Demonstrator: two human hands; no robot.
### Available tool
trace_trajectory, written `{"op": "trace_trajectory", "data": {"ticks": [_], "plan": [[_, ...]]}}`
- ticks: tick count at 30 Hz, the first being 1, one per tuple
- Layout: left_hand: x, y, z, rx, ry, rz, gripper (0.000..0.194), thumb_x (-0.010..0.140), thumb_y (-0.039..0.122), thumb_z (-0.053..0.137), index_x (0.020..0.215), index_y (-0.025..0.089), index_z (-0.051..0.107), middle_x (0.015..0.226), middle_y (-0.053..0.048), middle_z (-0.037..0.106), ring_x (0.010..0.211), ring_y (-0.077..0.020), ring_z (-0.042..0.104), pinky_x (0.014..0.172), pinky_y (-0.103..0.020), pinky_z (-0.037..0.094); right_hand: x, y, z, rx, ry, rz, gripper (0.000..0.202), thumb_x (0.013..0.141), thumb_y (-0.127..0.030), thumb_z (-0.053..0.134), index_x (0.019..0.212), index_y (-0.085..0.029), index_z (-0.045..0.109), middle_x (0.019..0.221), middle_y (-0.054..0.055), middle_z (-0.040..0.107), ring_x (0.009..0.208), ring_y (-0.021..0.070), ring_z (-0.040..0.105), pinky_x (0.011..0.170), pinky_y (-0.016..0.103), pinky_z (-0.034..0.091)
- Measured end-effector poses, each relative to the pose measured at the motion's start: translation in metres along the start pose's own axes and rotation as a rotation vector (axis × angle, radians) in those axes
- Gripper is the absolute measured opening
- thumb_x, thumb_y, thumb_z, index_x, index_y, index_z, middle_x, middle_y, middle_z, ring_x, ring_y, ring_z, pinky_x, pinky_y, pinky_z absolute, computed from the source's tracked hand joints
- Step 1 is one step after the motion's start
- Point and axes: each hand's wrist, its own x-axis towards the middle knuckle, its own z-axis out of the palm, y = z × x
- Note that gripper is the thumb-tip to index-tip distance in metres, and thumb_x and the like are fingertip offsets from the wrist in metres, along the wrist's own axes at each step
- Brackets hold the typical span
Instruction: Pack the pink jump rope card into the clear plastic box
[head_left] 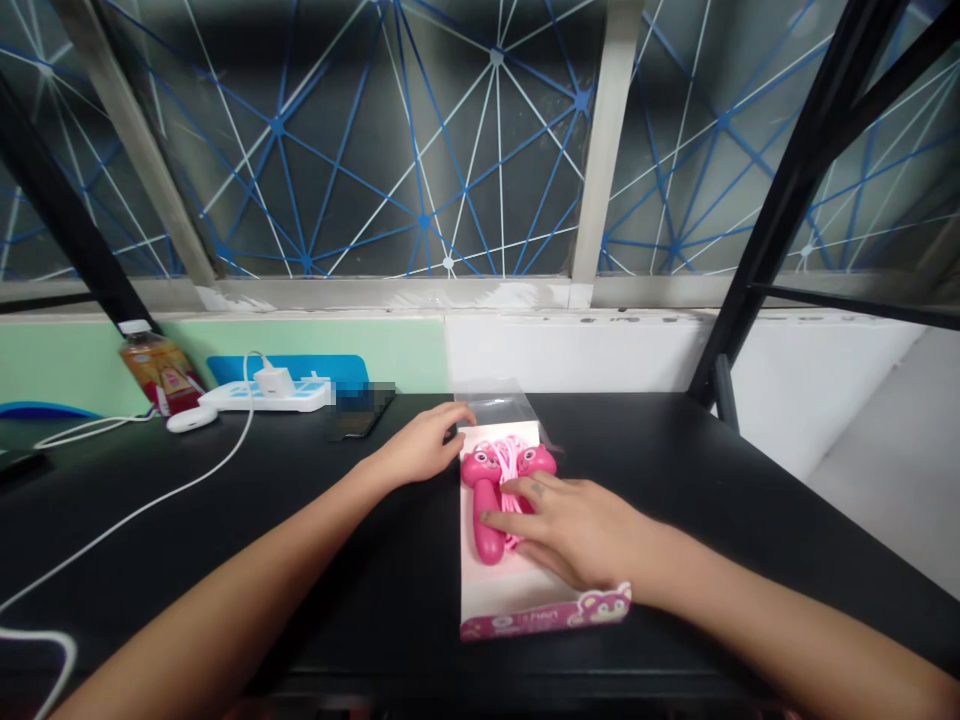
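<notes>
Pink plastic handles with bear heads (pixel 488 520), 2 in all, lie in a shallow, pale cardboard box (pixel 480 597) on the black bench (pixel 360 610). Light pink, thin looped cord (pixel 510 460) sits between them. The right hand (pixel 574 520) has its fingers spread over the cord and handles. The left hand (pixel 427 443) curls by the box's far left corner; I cannot tell if it pinches it. Clear plastic (pixel 499 407) lies behind.

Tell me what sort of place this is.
Probably an indoor personal workspace, perhaps in a home or dorm: a black desk stands before a window, with a power strip and drink bottle on it.
</notes>
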Motion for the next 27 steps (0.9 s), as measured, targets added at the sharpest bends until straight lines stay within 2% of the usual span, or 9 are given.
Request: {"op": "trace_trajectory", "data": {"ticks": [4,9,11,13,16,18,22,27], "plan": [[-0.004,0.015,-0.002,-0.058,-0.032,0.012,0.025,0.084,0.012,0.046,0.103,0.022,0.059,0.121,-0.006,0.061,0.109,-0.0214,0.060,0.083,-0.031,0.052,0.004,0.008,0.009,-0.065,0.024,0.062,0.038,0.096,-0.031,0.049,0.134,-0.033,0.050,0.126,0.011,0.059,0.102,0.0273,0.061,0.070,0.035,0.053],[-0.012,0.037,-0.003,-0.080,-0.075,0.053,0.026,0.089,0.016,0.045,0.110,0.024,0.057,0.125,-0.006,0.057,0.111,-0.0207,0.058,0.086,-0.032,0.050,0.010,0.018,0.014,-0.210,0.088,0.124,0.036,0.095,-0.025,0.052,0.130,-0.021,0.056,0.115,0.017,0.062,0.100,0.0294,0.060,0.079,0.042,0.051],[-0.014,0.040,-0.004,-0.071,-0.082,0.063,0.026,0.089,0.016,0.046,0.111,0.024,0.057,0.122,-0.005,0.059,0.110,-0.0211,0.058,0.088,-0.033,0.049,0.010,0.016,0.011,-0.188,0.121,0.079,0.031,0.097,-0.026,0.049,0.124,-0.017,0.061,0.108,0.016,0.064,0.096,0.0280,0.060,0.082,0.043,0.049],[-0.014,0.040,-0.005,-0.064,-0.087,0.065,0.026,0.089,0.016,0.046,0.111,0.024,0.057,0.120,-0.005,0.060,0.107,-0.0213,0.059,0.089,-0.034,0.048,0.007,0.010,0.005,-0.062,0.115,-0.012,0.031,0.098,-0.034,0.047,0.118,-0.017,0.064,0.101,0.012,0.066,0.091,0.0243,0.060,0.081,0.039,0.048],[-0.013,0.036,-0.006,-0.065,-0.085,0.064,0.027,0.089,0.016,0.046,0.112,0.025,0.057,0.118,-0.005,0.060,0.105,-0.0212,0.059,0.090,-0.035,0.047,0.001,-0.004,-0.004,0.226,-0.010,-0.184,0.041,0.093,-0.052,0.051,0.115,-0.021,0.065,0.093,0.005,0.067,0.087,0.0193,0.061,0.079,0.031,0.048],[-0.012,0.035,-0.006,-0.070,-0.079,0.058,0.028,0.089,0.016,0.046,0.113,0.025,0.057,0.117,-0.005,0.060,0.103,-0.0209,0.060,0.088,-0.034,0.047,-0.002,-0.011,-0.008,0.337,-0.073,-0.213,0.047,0.087,-0.058,0.056,0.115,-0.022,0.065,0.097,0.004,0.067,0.090,0.0190,0.061,0.081,0.030,0.047],[-0.012,0.035,-0.005,-0.078,-0.086,0.059,0.032,0.088,0.014,0.044,0.116,0.025,0.056,0.119,-0.005,0.059,0.100,-0.0200,0.060,0.084,-0.033,0.048,-0.004,-0.014,-0.010,0.387,-0.118,-0.119,0.054,0.082,-0.060,0.061,0.121,-0.022,0.064,0.112,0.007,0.066,0.101,0.0231,0.061,0.089,0.034,0.045],[-0.013,0.037,-0.002,-0.084,-0.091,0.063,0.031,0.089,0.013,0.043,0.115,0.024,0.056,0.124,-0.006,0.058,0.103,-0.0200,0.060,0.083,-0.032,0.050,-0.002,-0.006,-0.007,0.300,-0.117,0.011,0.049,0.092,-0.051,0.053,0.128,-0.018,0.060,0.124,0.013,0.063,0.112,0.0280,0.058,0.095,0.042,0.044]]}}
